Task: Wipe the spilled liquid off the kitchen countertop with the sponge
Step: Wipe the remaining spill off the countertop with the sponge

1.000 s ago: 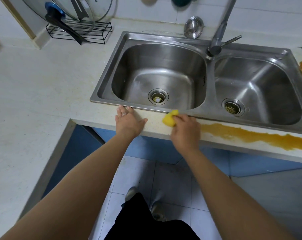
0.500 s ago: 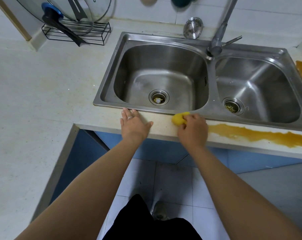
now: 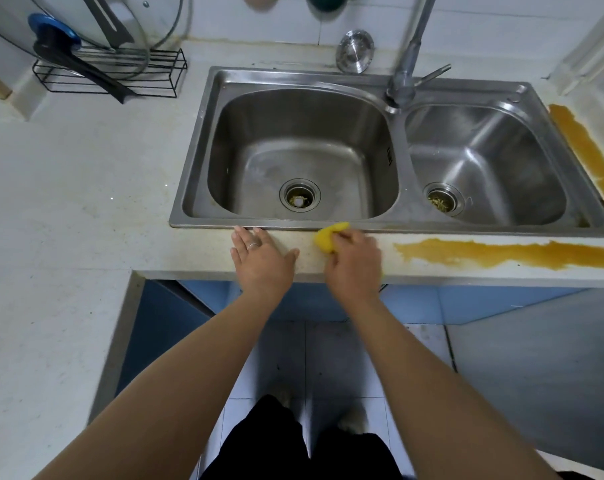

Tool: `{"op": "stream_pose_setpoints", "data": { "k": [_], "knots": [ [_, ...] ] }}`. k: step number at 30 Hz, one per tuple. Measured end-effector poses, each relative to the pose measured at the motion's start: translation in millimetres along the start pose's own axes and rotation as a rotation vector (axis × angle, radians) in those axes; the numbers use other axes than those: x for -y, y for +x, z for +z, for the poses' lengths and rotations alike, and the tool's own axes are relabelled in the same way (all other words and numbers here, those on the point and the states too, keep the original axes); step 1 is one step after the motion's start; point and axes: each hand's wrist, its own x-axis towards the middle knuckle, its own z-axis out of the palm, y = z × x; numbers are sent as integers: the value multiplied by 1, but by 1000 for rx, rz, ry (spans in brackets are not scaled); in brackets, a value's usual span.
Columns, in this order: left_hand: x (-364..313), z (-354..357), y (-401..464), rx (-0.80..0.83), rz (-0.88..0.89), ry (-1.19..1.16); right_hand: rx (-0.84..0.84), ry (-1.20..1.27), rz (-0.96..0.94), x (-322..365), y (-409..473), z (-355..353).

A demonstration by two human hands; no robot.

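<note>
My right hand (image 3: 356, 263) grips a yellow sponge (image 3: 326, 237) and presses it on the narrow strip of pale countertop (image 3: 86, 209) in front of the sink. A long brown-orange spill (image 3: 501, 252) runs along that strip to the right of the sponge, a short gap away from my hand. A second band of the same spill (image 3: 586, 147) lies on the counter beside the sink's right edge. My left hand (image 3: 262, 259) rests flat on the strip, fingers straight, its fingertips at the sink rim.
A double steel sink (image 3: 196, 147) fills the middle, with a tall tap (image 3: 409, 64) between the basins and a loose strainer lid (image 3: 356, 50) behind. A black wire rack (image 3: 148, 76) with a glass lid and a black utensil stands at the back left.
My right hand has slid the sponge along the front strip, first right, then back toward my left hand. The left hand has stayed flat on the counter edge.
</note>
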Motion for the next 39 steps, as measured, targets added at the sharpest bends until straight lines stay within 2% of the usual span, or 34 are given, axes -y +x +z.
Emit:
{"op": "stream_pose_setpoints", "data": {
  "k": [2, 4, 8, 9, 12, 15, 20, 25, 26, 29, 31, 35, 37, 39],
  "knots": [
    [-2, -1, 0, -10, -9, 3, 11, 22, -119, 9, -4, 7],
    [-3, -3, 0, -8, -24, 25, 10, 13, -143, -4, 0, 0],
    [-14, -7, -4, 9, -99, 48, -8, -54, 186, -51, 10, -22],
    [-19, -7, -5, 4, -119, 45, -15, -46, 202, -51, 12, -22],
    [-50, 3, -11, 22, -150, 0, 8, -27, 11, -40, 6, -15],
    [-91, 16, -18, 51, -157, -81, 51, -105, -140, -66, 5, -28],
    [-144, 32, -23, 96, -194, -147, 22, 3, 129, -119, 21, -53],
    [-161, 43, -22, 31, -261, -168, 94, -14, -154, -131, 20, -54],
    [-160, 44, -21, 24, -263, -162, 103, -6, -152, -142, 25, -58],
    [-159, 43, -23, 11, -257, -146, 84, -33, 23, -170, 36, -72],
    [-159, 44, -23, -1, -251, -136, 76, -37, 23, -164, 35, -73],
    [-159, 47, -24, -18, -246, -131, 127, -45, -258, -148, 27, -62],
    [-157, 47, -25, -12, -239, -123, 167, -94, -184, -164, 35, -72],
    [-156, 46, -25, -5, -227, -117, 105, -77, -14, -185, 39, -79]
  ]
}}
